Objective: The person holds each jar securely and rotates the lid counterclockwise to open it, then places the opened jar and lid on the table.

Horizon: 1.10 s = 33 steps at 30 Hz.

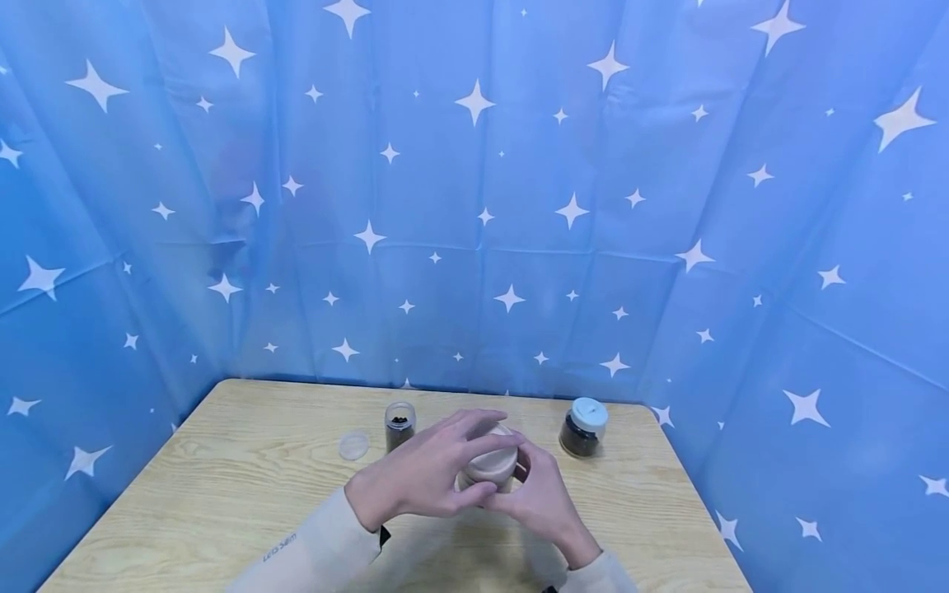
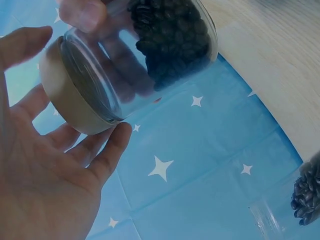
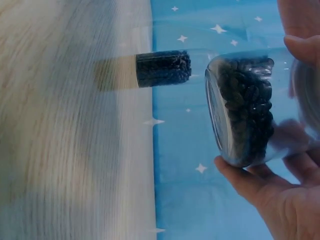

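Observation:
Both hands are on a clear glass jar (image 3: 245,110) partly filled with dark beans (image 2: 172,40). In the head view my left hand (image 1: 433,469) lies over the top, and in the left wrist view its fingers and thumb curl round the beige lid (image 2: 75,95). My right hand (image 1: 544,494) grips the jar's glass body from the right, its fingers visible through the glass. The lid sits on the mouth of the jar. Much of the jar is hidden by the hands in the head view.
Behind the left hand stands an open glass jar (image 1: 400,418) of dark contents. A clear round lid (image 1: 353,445) lies left of it on the wooden table (image 1: 193,486). At the back right is a jar with a light blue lid (image 1: 583,428). A star-patterned blue curtain (image 1: 437,206) surrounds the table.

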Tool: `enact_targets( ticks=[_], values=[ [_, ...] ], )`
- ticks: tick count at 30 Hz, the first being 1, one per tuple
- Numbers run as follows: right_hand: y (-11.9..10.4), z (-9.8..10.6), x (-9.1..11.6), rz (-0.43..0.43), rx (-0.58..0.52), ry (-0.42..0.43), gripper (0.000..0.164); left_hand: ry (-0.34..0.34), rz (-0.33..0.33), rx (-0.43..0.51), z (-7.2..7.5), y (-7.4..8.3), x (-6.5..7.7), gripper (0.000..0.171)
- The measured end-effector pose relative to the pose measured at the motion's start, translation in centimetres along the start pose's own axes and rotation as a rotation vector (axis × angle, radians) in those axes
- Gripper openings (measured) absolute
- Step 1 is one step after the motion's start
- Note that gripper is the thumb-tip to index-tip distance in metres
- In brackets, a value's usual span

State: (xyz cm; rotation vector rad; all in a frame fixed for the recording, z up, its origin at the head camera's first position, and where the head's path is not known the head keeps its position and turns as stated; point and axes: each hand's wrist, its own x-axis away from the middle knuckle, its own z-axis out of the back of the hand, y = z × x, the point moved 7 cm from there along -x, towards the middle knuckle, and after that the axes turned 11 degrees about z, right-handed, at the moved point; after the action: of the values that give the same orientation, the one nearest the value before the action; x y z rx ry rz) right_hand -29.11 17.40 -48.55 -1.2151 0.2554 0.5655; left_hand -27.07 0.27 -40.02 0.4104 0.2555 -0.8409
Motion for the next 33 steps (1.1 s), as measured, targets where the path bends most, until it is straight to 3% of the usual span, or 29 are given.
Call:
enact_targets(
  ticks=[6,13,19,28,33],
  values=[
    [-0.16,0.11,-0.01,-0.001,-0.002,-0.007,0.075,-0.03,0.053,0.01,0.0,-0.04,-0.05,0.064],
    [-0.2,0.19,0.01,-0.007,0.0,-0.009,0.078,0.0,0.066,0.0,0.09,0.22,-0.15,0.064],
    [-0.32,0.16,-0.02,0.003,0.004,-0.013,0.078,0.076,0.091,-0.004,0.24,0.49,-0.31,0.063],
    [-0.7,-0.07,0.08,0.044,0.005,-0.007,0.079,0.232,0.179,-0.031,0.23,0.76,-0.41,0.061],
    [-1.05,-0.14,0.06,0.078,0.03,-0.005,0.081,0.264,0.224,-0.058,0.09,0.75,-0.45,0.06]
  ],
)
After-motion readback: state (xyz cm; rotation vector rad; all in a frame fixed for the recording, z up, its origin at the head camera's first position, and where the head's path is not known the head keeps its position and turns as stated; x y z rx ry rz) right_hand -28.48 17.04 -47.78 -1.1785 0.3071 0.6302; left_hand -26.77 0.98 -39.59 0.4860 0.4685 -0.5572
